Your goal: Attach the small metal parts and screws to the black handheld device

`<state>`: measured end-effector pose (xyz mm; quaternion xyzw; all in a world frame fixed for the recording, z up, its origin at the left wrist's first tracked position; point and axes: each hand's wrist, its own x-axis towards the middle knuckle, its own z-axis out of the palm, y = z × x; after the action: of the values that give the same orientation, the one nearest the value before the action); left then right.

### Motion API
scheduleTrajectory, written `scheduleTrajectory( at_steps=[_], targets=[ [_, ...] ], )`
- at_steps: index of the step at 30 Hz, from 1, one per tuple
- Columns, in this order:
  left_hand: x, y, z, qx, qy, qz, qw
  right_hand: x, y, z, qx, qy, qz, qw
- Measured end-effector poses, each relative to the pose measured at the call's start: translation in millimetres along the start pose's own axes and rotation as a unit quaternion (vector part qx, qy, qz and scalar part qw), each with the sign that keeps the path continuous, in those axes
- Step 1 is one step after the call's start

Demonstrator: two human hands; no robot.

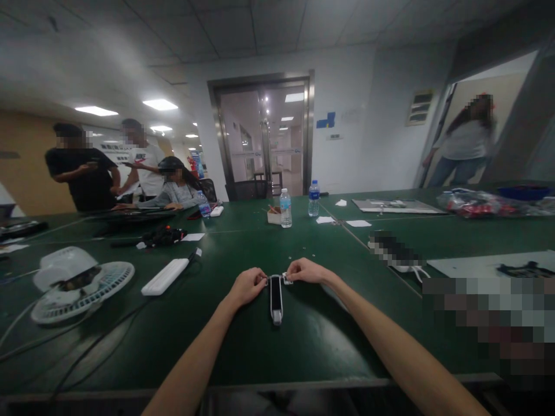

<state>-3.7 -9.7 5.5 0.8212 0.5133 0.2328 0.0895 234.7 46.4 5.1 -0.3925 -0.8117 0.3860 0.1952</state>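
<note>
Your left hand (250, 285) is at the far left corner of a slim dark device with a pale rim (276, 293), its thumb and fingers drawn together; you may have something tiny between them, but they cover the spot, so whether they grip anything cannot be told. Your right hand (309, 271) pinches a small white piece (288, 278) between thumb and fingertips, just to the right of the device's far end. The device lies on the green table (338, 335) between your forearms, its long side running from near to far and its whitish tip pointing toward you. A few tiny pale bits are scattered on the tabletop beyond your right hand. To your left lies a white power strip (165, 276), and farther left sits a white fan (82, 292) with its grille down on the table and cables around it. On the far side ahead of you, a clear bottle with a light blue label (285, 209) stands upright just beside a small box (273, 216), and a bottle with a darker blue label (314, 199) stands farther right, near some white paper (358, 223). To the far right lies a plastic bag with red contents (472, 203). Three people are at the far left, one of them seated at the table, and another person (463, 141) is in the doorway at the far right.
</note>
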Motion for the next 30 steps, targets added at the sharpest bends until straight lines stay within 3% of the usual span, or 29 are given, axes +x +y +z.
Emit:
scheduleTrajectory(
  at_steps=[12, 22, 30],
  targets=[
    [2.1, -9.3, 9.3, 0.017, 0.030, 0.029, 0.999, -6.0, -2.1, 8.7, -0.107, 0.092, -0.038, 0.989],
    [1.0, -5.8, 6.4, 0.023, 0.024, 0.028, 0.999, -10.2, -6.0, 0.5, -0.069, 0.055, -0.033, 0.996],
    [1.8, -5.9, 7.4, 0.026, 0.024, 0.016, 0.999, -6.2, -1.0, 7.7, -0.091, 0.073, -0.035, 0.993]
  ],
)
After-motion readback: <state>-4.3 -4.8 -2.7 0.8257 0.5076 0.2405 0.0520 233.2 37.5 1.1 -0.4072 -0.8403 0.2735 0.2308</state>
